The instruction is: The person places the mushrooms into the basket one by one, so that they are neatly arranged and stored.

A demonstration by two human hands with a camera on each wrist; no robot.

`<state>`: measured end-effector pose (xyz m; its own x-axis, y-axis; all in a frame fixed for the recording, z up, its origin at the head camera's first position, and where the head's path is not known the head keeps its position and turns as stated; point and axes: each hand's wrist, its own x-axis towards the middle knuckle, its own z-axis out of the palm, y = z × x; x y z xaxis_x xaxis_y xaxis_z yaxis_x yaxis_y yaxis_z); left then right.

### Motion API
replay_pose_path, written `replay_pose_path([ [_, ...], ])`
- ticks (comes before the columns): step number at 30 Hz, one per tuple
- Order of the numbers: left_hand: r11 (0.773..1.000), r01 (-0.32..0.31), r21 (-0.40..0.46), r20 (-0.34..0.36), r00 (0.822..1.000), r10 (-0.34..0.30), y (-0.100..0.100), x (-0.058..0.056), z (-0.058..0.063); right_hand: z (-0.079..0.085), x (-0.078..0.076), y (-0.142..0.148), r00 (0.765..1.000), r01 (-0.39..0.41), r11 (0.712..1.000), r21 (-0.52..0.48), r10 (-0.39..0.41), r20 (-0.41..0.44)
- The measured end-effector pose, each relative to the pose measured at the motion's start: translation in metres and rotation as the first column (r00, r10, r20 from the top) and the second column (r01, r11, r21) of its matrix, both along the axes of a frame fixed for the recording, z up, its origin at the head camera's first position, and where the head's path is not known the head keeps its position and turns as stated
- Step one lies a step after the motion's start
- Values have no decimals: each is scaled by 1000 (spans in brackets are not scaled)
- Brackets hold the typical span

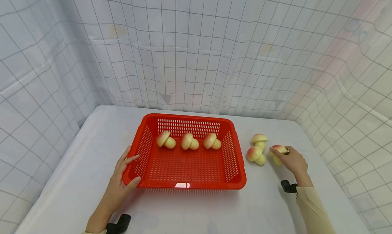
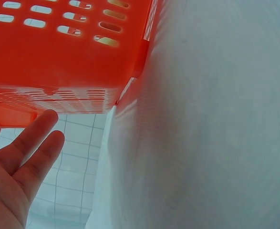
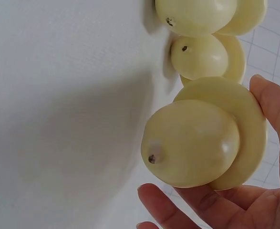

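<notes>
At the left side of a red plastic basket (image 1: pixel 183 185), my left hand (image 1: pixel 117 183) rests with its thumb and one finger over the rim. In the left wrist view, two fairly straight fingers (image 2: pixel 37 155) lie outside the basket wall (image 2: pixel 44 67). My right hand (image 1: pixel 292 162) holds a toy mushroom (image 1: pixel 278 149) by its pink-and-yellow cap, thumb on one side and fingers on the other. Its rounded pale stem (image 3: pixel 190 143) faces the right wrist camera. Just left of that hand, two more toy mushrooms, one upright (image 1: pixel 259 139) and one tilted (image 1: pixel 255 154), sit close together.
Inside the basket, three toy mushrooms, a left one (image 1: pixel 165 140), a middle one (image 1: pixel 189 142) and a right one (image 1: pixel 212 141), lie in a row toward the back. A white cloth (image 1: pixel 76 172) covers the table. Grid-patterned curtains (image 1: pixel 196 57) surround it at the back and sides.
</notes>
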<state>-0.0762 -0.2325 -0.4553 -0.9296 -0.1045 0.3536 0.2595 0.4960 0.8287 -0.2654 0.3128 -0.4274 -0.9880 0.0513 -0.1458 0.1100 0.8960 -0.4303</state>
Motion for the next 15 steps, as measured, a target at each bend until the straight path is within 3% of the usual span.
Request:
replay_pose_path([
  [15, 1000, 10, 19, -4, 1000, -10, 1, 0, 0, 13, 3, -4, 999, 0, 1000, -23, -2, -51],
])
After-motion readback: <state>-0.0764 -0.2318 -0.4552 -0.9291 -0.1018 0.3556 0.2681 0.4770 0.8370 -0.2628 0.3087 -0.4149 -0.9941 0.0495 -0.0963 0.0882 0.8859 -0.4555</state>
